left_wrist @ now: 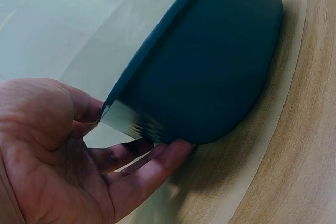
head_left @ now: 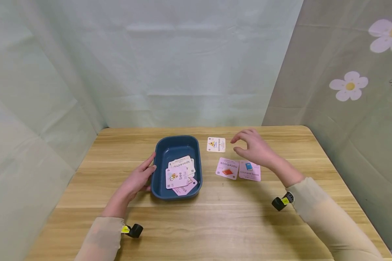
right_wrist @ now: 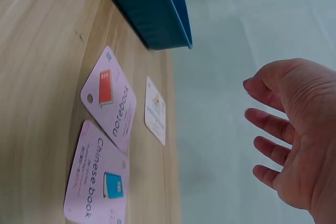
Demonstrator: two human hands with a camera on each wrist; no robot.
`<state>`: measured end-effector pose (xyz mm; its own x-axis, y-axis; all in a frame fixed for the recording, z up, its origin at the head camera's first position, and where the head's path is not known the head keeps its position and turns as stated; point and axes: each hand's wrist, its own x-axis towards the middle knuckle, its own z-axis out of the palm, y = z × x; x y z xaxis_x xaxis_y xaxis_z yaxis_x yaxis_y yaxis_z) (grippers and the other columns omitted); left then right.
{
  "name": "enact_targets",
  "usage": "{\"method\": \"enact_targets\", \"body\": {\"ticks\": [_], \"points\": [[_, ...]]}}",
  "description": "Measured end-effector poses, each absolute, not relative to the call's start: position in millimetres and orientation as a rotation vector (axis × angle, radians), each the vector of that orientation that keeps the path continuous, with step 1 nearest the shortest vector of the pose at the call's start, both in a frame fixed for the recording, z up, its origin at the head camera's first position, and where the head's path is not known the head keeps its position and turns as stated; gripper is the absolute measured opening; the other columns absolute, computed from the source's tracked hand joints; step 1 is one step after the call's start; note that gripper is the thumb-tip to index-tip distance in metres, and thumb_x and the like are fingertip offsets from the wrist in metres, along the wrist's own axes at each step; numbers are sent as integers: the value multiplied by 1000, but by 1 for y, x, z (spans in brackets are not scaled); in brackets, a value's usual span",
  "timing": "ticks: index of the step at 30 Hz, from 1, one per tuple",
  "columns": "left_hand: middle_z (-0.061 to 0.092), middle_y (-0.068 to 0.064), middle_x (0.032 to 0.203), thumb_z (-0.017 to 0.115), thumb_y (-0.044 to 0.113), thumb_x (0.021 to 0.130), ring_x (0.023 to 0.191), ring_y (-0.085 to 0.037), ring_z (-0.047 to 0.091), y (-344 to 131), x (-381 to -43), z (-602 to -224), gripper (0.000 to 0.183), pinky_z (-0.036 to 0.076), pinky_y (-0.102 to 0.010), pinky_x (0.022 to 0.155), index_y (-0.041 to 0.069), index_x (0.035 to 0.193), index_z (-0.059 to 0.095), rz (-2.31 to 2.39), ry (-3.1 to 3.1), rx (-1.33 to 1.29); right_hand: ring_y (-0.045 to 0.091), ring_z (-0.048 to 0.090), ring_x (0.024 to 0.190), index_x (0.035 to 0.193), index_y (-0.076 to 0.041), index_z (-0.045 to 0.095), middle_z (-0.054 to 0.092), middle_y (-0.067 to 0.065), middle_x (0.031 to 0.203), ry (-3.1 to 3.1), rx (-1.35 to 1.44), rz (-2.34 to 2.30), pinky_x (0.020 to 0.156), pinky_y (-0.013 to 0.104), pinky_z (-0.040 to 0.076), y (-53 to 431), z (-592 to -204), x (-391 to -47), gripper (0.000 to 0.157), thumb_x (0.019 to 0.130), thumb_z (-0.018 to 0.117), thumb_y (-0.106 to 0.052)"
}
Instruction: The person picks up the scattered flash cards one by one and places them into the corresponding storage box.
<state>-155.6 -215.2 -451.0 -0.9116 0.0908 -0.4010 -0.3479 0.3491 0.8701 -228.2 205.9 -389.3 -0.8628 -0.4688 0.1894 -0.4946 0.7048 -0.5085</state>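
Note:
A dark blue rectangular bin (head_left: 200, 170) stands on the table with several picture cards inside, a bee card (head_left: 180, 177) on top. My left hand (head_left: 138, 179) grips its left side, the thumb (left_wrist: 86, 106) at the rim and the fingers (left_wrist: 152, 177) against the lower wall. Above the table, right of the bin, hovers my right hand (head_left: 254, 146), fingers loosely bent and nothing between them. The sailing boat card (head_left: 216, 144) lies left of its fingertips. Nearer me, the notebook card (head_left: 227, 168) and the Chinese book card (head_left: 250, 171) lie side by side.
The wooden table (head_left: 222, 221) extends toward me and to both sides. Pale cloth (head_left: 183, 65) hangs behind it, and a flower-patterned cloth (head_left: 349, 127) hangs at the right. A small black camera (head_left: 279, 203) is strapped to my right wrist.

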Motion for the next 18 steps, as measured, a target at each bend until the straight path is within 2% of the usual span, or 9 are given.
{"method": "enact_targets", "body": {"ticks": [18], "points": [[15,-20,168,43,35,111,123,-39,50,-216,-156,-452,61,57,-36,70,46,163,13,1586,2242,-223,32,40,132,114,-16,70,59,9,137,-2923,681,860,104,58,38,234,-398,-220,19,95,70,-21]]}}
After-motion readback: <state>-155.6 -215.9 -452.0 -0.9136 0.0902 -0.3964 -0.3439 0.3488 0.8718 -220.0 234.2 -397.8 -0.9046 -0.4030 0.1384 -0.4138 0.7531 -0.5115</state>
